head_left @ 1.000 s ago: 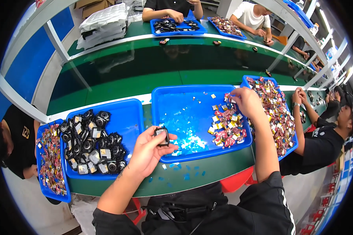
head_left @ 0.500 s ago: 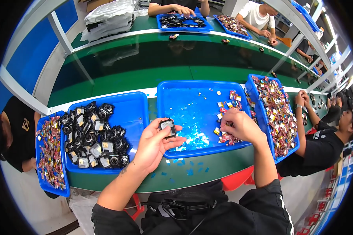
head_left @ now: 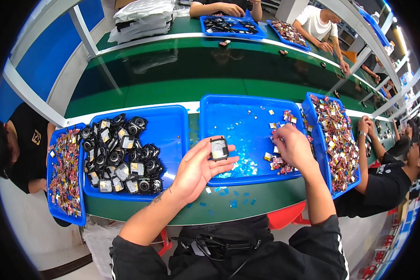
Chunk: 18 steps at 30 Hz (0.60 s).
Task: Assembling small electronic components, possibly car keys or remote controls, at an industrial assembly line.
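Note:
My left hand (head_left: pixel 196 170) holds a black square watch case (head_left: pixel 219 149) over the left part of the middle blue tray (head_left: pixel 233 109). The case's pale inner face is turned up, with thumb and fingers at its edges. Over the right side of that tray, my right hand (head_left: pixel 294 148) has its fingers bent together in a pinch, pointing down at a heap of small red, white and yellow parts (head_left: pixel 278 163). Whatever lies between those fingertips is hidden. Small blue film pieces (head_left: pixel 242 167) are scattered across the tray bottom.
A left blue tray (head_left: pixel 172 128) holds many black watch cases (head_left: pixel 119 156). Trays of small colourful parts stand at far left (head_left: pixel 82 186) and right (head_left: pixel 321 156). Behind runs a green conveyor belt (head_left: pixel 172 74). Co-workers sit opposite and at both sides.
The view has shifted, so the scene sits further right. My left thumb has slid off the watch case's face, which now shows fully. My right hand stays over the small parts.

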Tool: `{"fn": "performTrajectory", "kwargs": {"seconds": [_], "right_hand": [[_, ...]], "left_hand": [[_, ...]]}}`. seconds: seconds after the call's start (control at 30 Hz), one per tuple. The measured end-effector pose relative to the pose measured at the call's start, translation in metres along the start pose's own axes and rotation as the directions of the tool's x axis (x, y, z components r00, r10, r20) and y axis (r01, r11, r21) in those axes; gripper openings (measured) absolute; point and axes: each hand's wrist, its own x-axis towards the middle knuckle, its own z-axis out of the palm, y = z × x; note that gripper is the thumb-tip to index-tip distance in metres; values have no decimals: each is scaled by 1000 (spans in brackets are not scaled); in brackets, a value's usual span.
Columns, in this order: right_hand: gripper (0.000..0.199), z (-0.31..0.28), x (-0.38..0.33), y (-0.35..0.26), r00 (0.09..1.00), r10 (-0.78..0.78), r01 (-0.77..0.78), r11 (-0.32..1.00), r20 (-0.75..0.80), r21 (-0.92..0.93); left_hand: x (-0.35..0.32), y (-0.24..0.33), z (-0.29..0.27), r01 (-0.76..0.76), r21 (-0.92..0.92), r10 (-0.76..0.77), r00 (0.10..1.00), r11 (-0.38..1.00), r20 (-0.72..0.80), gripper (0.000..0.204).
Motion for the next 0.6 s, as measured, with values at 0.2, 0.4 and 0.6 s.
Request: {"fn": "performTrajectory", "kwargs": {"seconds": [0.2,0.4,0.6], "right_hand": [[17,-10,-10,-16,921,335,-62,628,-197,776],[13,-8,-28,-78,968,236,-150,297,80,943],[12,10,-29,-102,982,142,-164,291,127,943]], "left_hand": [[-1,-2,-14,-1,342,1,1000,940,1,29],[-2,-13,-4,-357,732,307,929,581,210,18],[-5,-13,-3,-322,827,291,935,461,202,19]]}}
